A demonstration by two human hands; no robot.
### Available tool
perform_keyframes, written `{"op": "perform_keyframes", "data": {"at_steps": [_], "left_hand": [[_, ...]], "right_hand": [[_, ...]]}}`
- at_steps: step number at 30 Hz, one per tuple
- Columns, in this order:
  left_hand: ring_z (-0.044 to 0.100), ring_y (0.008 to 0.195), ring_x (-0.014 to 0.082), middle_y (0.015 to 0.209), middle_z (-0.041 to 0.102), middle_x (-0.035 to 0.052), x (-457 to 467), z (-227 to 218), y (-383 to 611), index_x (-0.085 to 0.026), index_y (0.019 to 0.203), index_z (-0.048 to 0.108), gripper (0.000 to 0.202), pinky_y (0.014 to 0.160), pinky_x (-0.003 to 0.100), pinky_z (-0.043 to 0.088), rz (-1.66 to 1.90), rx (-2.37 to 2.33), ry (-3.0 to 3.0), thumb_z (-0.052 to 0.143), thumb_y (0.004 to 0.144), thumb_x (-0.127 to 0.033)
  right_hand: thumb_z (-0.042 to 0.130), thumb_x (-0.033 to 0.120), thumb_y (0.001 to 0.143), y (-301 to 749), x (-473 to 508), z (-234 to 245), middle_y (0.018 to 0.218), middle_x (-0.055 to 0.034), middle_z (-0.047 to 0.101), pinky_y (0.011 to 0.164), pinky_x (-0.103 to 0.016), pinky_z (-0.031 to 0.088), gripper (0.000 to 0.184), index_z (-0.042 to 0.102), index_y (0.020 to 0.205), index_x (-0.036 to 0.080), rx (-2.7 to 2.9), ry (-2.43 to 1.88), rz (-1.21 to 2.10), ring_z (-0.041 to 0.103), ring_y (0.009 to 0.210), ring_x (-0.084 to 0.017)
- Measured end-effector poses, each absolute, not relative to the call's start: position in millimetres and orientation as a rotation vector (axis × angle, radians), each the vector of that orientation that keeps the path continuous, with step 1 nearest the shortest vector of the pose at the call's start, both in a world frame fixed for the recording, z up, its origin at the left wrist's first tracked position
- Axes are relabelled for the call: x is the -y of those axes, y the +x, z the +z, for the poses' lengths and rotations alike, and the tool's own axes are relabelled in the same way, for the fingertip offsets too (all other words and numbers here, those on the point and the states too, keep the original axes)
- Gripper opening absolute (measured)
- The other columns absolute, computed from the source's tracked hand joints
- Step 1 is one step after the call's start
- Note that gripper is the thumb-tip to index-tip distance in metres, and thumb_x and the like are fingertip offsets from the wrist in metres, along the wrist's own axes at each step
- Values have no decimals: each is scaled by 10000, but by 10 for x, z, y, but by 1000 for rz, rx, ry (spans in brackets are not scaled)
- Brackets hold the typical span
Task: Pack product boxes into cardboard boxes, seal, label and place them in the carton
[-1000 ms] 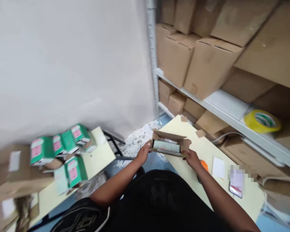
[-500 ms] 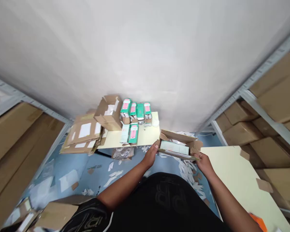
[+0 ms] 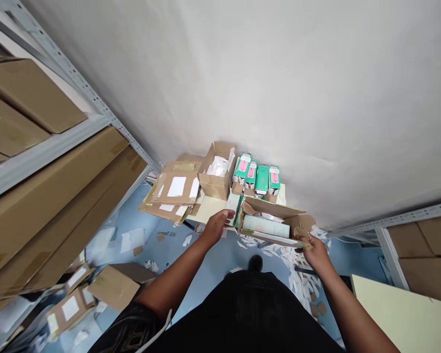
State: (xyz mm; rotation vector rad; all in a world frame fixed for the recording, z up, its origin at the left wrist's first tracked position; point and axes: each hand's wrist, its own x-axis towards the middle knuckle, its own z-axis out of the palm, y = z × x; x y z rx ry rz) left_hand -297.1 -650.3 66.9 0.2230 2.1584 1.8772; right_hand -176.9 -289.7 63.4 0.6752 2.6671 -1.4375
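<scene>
R hand [image 3: 316, 254] grips R end of open cardbd box [image 3: 286, 212], pale-green carton [image 3: 266, 226] inside, near surface [image 3: 208, 208] edge; L hand [image 3: 216, 225] released, just beside. Behind/to L: green cartons [image 3: 262, 177], taller cardbd box [image 3: 213, 186] w/ white paper [image 3: 217, 166], flattened cardbd [image 3: 179, 199]. Scraps [image 3: 301, 274] litter floor [image 3: 206, 269].

Cream table [image 3: 210, 208]: open carton [image 3: 213, 186], flattened cardboard [image 3: 166, 180], green boxes [image 3: 262, 178].

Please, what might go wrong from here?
The open brown cardboard box appears gripped only by the right hand, at one end, while the left hand is open beside it; it might tip. The pale green rectangular carton inside could slide out through the open top. White paper strips litter the blue floor; someone might slip.
</scene>
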Motion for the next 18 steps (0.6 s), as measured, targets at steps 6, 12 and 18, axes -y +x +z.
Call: {"op": "perform_keyframes", "data": {"at_steps": [6,12,18], "left_hand": [[690,966,225,1043,770,64,6772,935,-3694,-194,1071,736,414,872,333,549,1583,-2637,86,552,924,-535],[679,959,221,1045,766,59,6849,1279,-4738,-204,1085,738,301,859,301,509,906,-2950,241,595,915,-407],[634,1176,340,1234,710,186,6761,983,-5827,-144,1181,711,495,971,360,477,340,-2703,178,811,733,-332]], "right_hand": [[499,464,853,-2501,2940,533,667,-34,702,561,-295,525,358,700,775,178,-2562,433,-1484,697,598,-216],[463,446,876,-3128,3020,472,649,-22,673,578,-293,504,340,660,738,205,-2534,208,-1394,672,606,-206],[477,414,871,-3308,3276,574,604,-14,638,579,-287,442,315,578,642,223,-2570,142,-1367,612,598,-194]]}}
